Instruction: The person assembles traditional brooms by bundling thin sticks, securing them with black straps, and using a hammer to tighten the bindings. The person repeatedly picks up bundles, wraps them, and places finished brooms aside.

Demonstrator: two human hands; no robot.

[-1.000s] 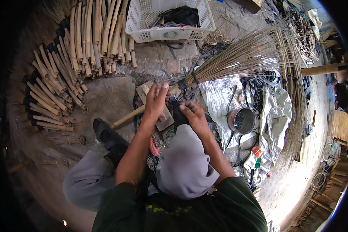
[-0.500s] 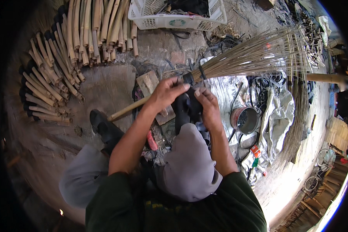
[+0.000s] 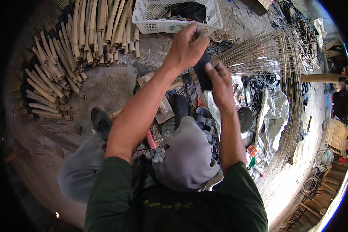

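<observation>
A flat black rubber strip (image 3: 202, 72) is stretched between my hands above a stick broom. My left hand (image 3: 188, 47) is raised in front of the white basket and closes on the strip's upper end. Lower and to the right, my right hand (image 3: 221, 80) grips the strip between thumb and fingers. The broom's bristles (image 3: 247, 56) fan out to the right behind the strip. Its pale handle (image 3: 175, 84) is partly covered by my left forearm. A black band (image 3: 186, 78) wraps the place where handle and bristles meet.
Bamboo handles (image 3: 91, 33) lie in stacks at the upper left. The white plastic basket (image 3: 154, 27) holds dark scraps. Right of my knee are a round metal tin (image 3: 246, 119), a crumpled silvery sheet (image 3: 274, 120) and tangled black strips (image 3: 259, 86). A wooden block (image 3: 164, 109) lies near my foot.
Both hands have risen from the broom's binding, the left one up toward the basket, the right one slightly right. The black strip now shows flat between them.
</observation>
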